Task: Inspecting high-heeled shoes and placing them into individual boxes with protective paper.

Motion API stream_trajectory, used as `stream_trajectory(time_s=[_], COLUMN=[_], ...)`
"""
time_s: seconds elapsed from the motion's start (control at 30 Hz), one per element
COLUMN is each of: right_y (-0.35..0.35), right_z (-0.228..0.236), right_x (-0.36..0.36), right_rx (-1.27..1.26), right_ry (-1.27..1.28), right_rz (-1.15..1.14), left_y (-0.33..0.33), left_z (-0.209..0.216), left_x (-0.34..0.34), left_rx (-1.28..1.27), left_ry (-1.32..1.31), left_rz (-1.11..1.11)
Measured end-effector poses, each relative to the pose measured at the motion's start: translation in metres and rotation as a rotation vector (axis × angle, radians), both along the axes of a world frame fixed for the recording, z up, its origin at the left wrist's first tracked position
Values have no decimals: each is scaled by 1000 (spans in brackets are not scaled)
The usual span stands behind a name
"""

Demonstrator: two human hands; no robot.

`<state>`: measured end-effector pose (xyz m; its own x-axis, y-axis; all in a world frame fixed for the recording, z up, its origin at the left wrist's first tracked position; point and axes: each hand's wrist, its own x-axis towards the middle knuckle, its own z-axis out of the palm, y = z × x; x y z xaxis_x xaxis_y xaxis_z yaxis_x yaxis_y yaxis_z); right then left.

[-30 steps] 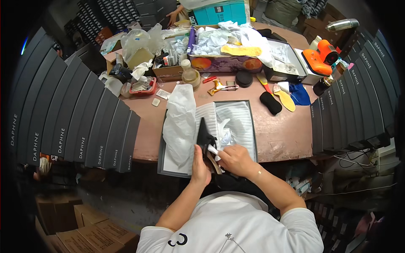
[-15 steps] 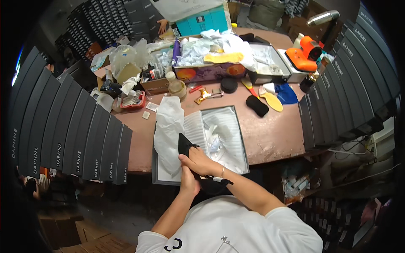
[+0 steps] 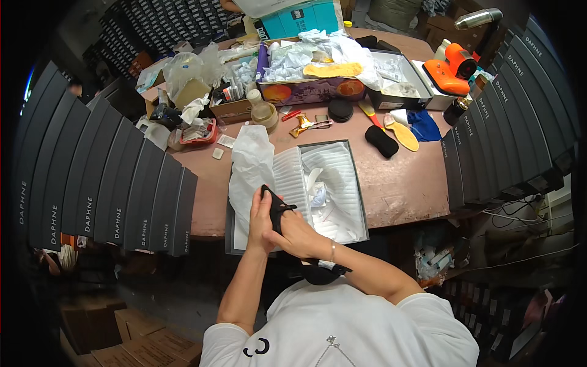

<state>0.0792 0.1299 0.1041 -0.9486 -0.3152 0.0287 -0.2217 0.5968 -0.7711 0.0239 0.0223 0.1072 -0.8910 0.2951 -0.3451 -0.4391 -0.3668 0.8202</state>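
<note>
Reddish tabletop [image 3: 406, 196] was arranged with an open grey box [image 3: 364, 223] at its near edge. Over the box's seven-o'clock side, the black shoe [image 3: 273, 207] was clamped between the left hand [image 3: 258, 225] and the right hand [image 3: 299, 235], its toe directed to eleven o'clock; the right fingertips were partly hidden. Since the preceding instant, the left fingers had been shifted forward along the toe, so steadier support there was judged likely. White tissue [image 3: 252, 160] was draped at eleven o'clock, a black pad [image 3: 381, 141] was placed at two, and a patterned carton [image 3: 321, 93] was positioned past twelve.
</note>
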Motion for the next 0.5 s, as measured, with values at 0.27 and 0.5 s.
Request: stream_trajectory(time_s=[0.27,0.5], right_y=[25,19], right_z=[9,16], right_x=[6,36], right_rx=[30,-621], right_ry=[-56,85], right_rz=[40,118], left_y=[17,-4], left_z=[-16,-8], left_x=[0,-11], left_rx=[36,24], left_ry=[-138,-20], left_rz=[-55,-65])
